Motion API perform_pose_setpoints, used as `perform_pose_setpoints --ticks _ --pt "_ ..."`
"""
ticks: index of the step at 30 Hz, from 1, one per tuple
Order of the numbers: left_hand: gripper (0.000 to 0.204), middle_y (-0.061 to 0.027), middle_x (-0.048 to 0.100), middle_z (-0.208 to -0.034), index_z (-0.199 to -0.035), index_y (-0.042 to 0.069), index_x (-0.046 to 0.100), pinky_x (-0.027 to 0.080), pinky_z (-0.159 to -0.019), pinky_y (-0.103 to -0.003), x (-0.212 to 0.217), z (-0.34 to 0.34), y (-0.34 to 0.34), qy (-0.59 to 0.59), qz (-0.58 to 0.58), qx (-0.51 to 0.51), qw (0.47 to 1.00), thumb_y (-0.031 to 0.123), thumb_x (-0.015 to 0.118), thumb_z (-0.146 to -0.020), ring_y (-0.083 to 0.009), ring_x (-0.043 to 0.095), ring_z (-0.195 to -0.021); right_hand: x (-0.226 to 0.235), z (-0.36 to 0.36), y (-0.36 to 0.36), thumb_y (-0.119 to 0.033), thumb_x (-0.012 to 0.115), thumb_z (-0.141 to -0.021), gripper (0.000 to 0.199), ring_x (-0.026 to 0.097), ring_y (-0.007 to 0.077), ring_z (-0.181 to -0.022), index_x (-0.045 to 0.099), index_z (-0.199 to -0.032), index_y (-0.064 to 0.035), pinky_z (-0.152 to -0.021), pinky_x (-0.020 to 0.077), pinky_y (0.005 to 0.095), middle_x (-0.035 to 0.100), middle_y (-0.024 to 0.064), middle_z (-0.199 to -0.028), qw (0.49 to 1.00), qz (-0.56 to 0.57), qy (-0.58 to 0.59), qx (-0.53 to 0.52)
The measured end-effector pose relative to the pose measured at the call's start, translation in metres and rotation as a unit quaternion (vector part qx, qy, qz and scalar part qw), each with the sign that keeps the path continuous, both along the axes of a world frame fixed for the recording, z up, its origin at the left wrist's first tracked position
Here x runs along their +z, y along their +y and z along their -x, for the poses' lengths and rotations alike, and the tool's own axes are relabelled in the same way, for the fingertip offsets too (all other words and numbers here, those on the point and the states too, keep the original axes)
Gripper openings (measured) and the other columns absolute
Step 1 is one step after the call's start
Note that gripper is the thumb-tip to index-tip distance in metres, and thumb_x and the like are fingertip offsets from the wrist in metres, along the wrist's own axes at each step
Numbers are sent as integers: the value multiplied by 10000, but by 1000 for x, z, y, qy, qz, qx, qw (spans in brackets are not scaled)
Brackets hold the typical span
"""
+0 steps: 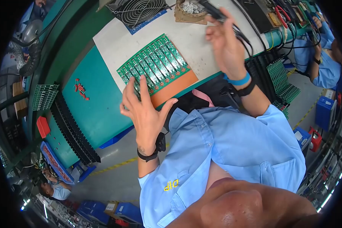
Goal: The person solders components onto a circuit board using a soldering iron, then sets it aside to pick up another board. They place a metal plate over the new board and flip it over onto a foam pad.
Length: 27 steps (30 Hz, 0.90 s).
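My left hand (142,110) lies with fingers spread over the near left corner of a green circuit board panel (152,62), its fingertips touching the panel. The panel is split into several long strips and rests partly on an orange-brown sheet (176,88). Up at the right, my right hand (230,51) is raised over the bench and slightly blurred. Its fingers close around the black handle of what looks like a soldering iron (213,11), whose cable trails behind the hand. The iron's tip is cut off at the top edge.
Beyond the panel stand a round-grilled fan (138,11) and a holder of metal shavings (192,7). Small red parts (79,89) lie on the green mat (98,110). Black slotted racks (74,129) stand left. Pliers (282,17) and cables crowd the right; co-workers sit on both sides.
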<state>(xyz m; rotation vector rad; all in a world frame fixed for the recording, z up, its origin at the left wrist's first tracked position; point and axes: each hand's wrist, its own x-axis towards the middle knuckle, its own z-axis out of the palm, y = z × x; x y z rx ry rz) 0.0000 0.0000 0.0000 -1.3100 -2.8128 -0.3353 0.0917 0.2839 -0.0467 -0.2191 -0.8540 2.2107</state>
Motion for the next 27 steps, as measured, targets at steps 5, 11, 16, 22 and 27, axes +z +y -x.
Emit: perform_pose_setpoints --ticks 5,11,16,22,27 --pt "924 -171 476 -1516 -1526 46 484 319 -1094 -515 36 6 18 -16 -121 -45 992 440 892 -797 -370 423 -1404 11 -57 -7 -167 513 -1125 465 655 200 -968 386 -1550 -25 -896 544 373 665 221 -1273 889 -376 -215 -150" --pt "713 -176 623 -1399 -1453 57 578 378 -1117 -463 41 53 68 -46 -59 -153 985 322 857 -853 -359 568 -1312 2 -59 -7 -93 572 -1082 454 668 206 -924 427 -1496 23 -859 555 365 679 217 -1227 927 -314 -154 -138" --pt "599 -180 640 -1383 -1384 57 640 418 -1111 -482 14 66 87 -42 -82 -165 982 294 838 -871 -373 584 -1297 4 -79 -2 -82 668 -1014 396 693 227 -955 551 -1370 46 -862 560 363 688 207 -1181 880 -416 -214 -82" --pt "536 -187 649 -1390 -1325 40 679 474 -1096 -482 0 68 89 -51 -110 -176 977 291 830 -876 -392 594 -1301 30 -76 -2 -45 745 -934 348 710 252 -999 640 -1252 53 -898 573 372 683 197 -1163 870 -422 -251 53" --pt "531 -179 649 -1412 -1321 43 685 474 -1108 -480 2 66 89 -55 -103 -163 980 280 833 -870 -391 583 -1334 23 -78 5 -28 791 -884 404 719 259 -1007 642 -1251 50 -918 585 371 691 203 -1154 869 -424 -237 87"
